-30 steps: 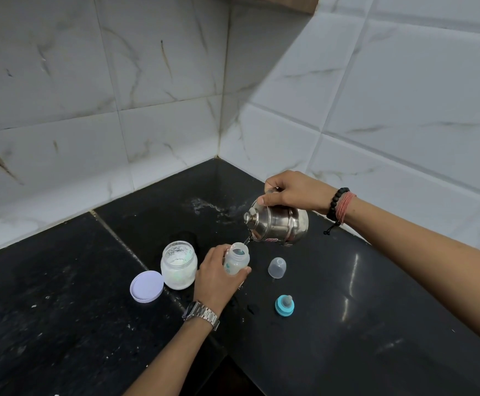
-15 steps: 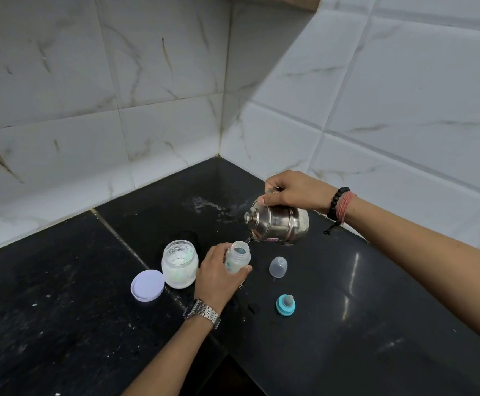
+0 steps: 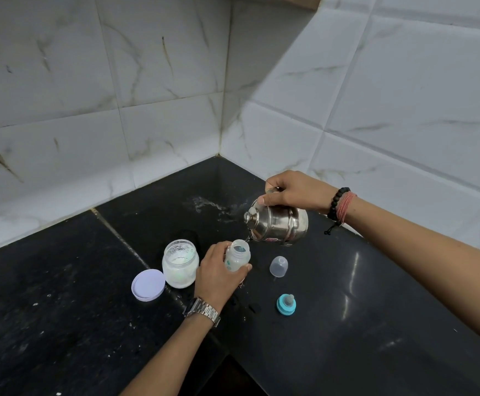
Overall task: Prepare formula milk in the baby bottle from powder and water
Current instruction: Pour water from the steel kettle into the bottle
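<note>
White marble-look tiles wall off a corner above the black counter (image 3: 376,324), which carries wet patches at 12 o'clock from the bottle. At the middle of the view, the left hand (image 3: 218,277) wraps its fingers round the open bottle (image 3: 238,255), standing on the counter. From 2 o'clock, the right hand (image 3: 296,192) grips the top of a tilted steel pot (image 3: 278,224), its spout just over the bottle mouth, a thin stream running in.

The bottle mouth is narrow and the pot wide, so a steeper tilt would likely send water over the rim and onto the fingers. If the water is hot, that could make the left hand let go. Overfilling would spoil the powder ratio.

The jar (image 3: 180,264) of powder sits open at 9 o'clock, with its lid (image 3: 148,284) beside it; splashes could wet the powder. The cap (image 3: 278,266) and teat (image 3: 286,304) lie at 3 and 4 o'clock, within reach of a spill.
</note>
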